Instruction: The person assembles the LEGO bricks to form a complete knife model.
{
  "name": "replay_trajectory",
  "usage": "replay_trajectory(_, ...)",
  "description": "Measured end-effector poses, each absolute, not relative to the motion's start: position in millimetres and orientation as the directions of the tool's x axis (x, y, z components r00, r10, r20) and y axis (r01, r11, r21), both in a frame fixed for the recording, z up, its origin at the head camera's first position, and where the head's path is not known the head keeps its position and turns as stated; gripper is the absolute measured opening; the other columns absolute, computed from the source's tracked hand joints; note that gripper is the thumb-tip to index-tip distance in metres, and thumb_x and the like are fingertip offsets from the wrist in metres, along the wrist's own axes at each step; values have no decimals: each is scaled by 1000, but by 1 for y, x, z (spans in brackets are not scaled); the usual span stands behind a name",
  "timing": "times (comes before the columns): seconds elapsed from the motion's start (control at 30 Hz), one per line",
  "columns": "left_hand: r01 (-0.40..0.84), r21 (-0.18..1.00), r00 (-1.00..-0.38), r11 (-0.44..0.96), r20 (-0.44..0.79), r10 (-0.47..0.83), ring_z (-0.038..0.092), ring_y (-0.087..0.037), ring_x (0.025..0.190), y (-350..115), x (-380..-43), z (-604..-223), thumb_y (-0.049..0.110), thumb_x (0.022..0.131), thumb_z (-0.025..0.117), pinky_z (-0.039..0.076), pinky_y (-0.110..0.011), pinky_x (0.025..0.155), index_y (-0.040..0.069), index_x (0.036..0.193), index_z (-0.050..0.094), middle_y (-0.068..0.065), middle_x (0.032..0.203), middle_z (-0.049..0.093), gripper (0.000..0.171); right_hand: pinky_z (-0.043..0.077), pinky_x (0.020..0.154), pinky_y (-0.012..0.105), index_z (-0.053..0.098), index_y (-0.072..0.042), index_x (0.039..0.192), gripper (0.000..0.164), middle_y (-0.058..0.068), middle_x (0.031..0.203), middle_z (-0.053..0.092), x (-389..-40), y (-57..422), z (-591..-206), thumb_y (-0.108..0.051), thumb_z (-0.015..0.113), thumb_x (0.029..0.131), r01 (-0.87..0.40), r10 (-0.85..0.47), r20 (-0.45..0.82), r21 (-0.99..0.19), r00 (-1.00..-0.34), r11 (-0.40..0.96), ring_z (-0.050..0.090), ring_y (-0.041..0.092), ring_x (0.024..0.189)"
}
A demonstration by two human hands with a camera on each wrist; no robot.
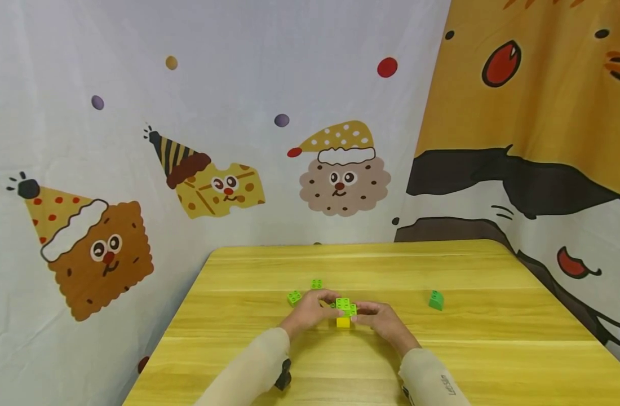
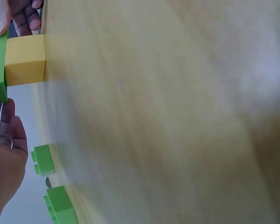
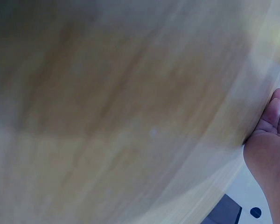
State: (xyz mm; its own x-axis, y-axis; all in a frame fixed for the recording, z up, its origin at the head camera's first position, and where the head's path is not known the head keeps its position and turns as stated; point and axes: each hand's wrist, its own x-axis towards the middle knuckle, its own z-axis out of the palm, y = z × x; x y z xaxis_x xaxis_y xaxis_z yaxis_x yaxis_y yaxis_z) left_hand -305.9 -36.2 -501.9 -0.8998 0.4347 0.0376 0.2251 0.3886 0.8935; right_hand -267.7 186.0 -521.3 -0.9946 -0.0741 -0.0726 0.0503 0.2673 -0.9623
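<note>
A small stack of toy building bricks stands on the table between the two hands. At its base is a yellow brick [image 1: 342, 322], with light green bricks [image 1: 343, 304] on top. My left hand [image 1: 312, 309] pinches the green layer from the left, thumb in front. From the right, my right hand [image 1: 385, 320] holds the same green layer between thumb and fingers. In the left wrist view, the fingertips of the left hand [image 2: 8, 149] meet one edge of the green piece [image 2: 0, 70]. The right wrist view shows the right hand [image 3: 270, 140] at its edge, the stack mostly out of frame.
Two loose light green bricks [image 1: 293, 298] lie beyond the left hand. A darker green brick [image 1: 435, 300] with a sloped side sits farther right on the wooden table [image 1: 229, 349]. Behind the table hangs a cloth [image 1: 269, 67] printed with cartoon figures.
</note>
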Motion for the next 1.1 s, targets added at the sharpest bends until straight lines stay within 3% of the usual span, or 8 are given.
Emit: replay_trajectory(1.1,265,896,-892,357,87,443,56,-17,104,-36,-306,-513,40,86,77,47,-40,88,29,108,75,12,108,63,25,48,93,49,68,-4,126,47,10,119,67,-266,184,-519,-23,81,85,67,-65,-90,-953,-994,297,62,27,109)
